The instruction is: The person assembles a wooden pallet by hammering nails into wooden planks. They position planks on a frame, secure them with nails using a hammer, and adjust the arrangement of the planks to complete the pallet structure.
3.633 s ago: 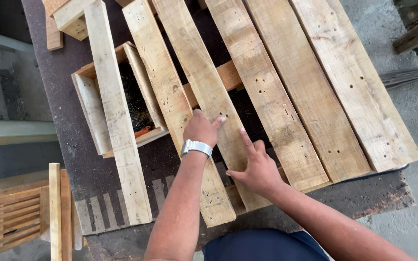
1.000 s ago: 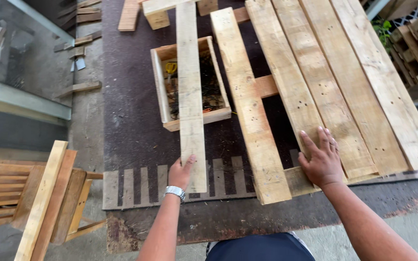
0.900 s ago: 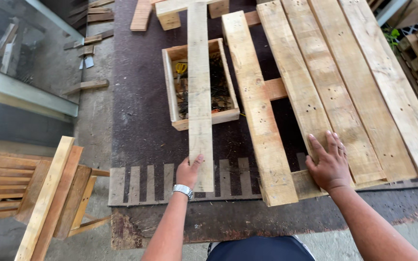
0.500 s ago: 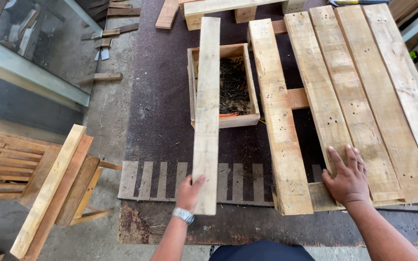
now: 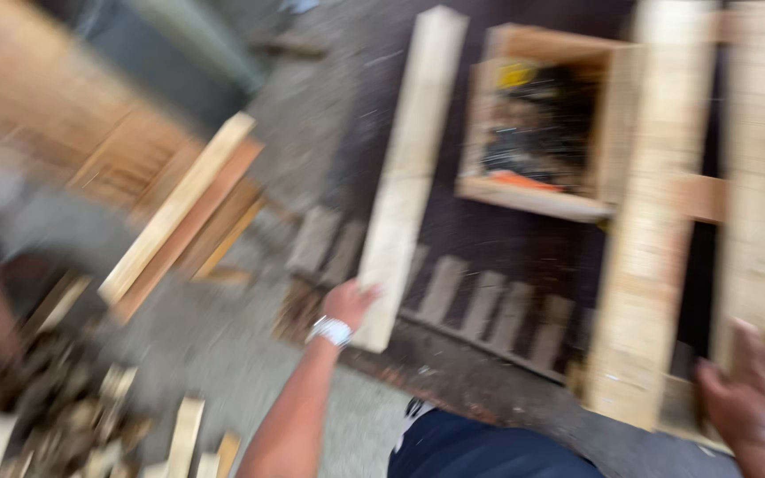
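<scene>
The view is blurred by motion. My left hand (image 5: 348,303), with a white wristband, grips the near end of a long pale wooden plank (image 5: 409,168) that lies on a dark mat (image 5: 506,257). My right hand (image 5: 754,389) rests flat, fingers spread, on the near edge of a wooden pallet (image 5: 657,265) at the right. An open wooden box (image 5: 537,119) with dark contents sits between the plank and the pallet's slats.
A stack of planks and a slatted wooden frame (image 5: 179,212) lie at the left on the concrete floor. Wood scraps and debris (image 5: 73,416) are scattered at the lower left. A grey ledge (image 5: 179,35) runs along the upper left.
My left hand has slid the loose plank leftward, away from the pallet and off the box. The camera swung left and down. My right hand stays on the pallet's near edge.
</scene>
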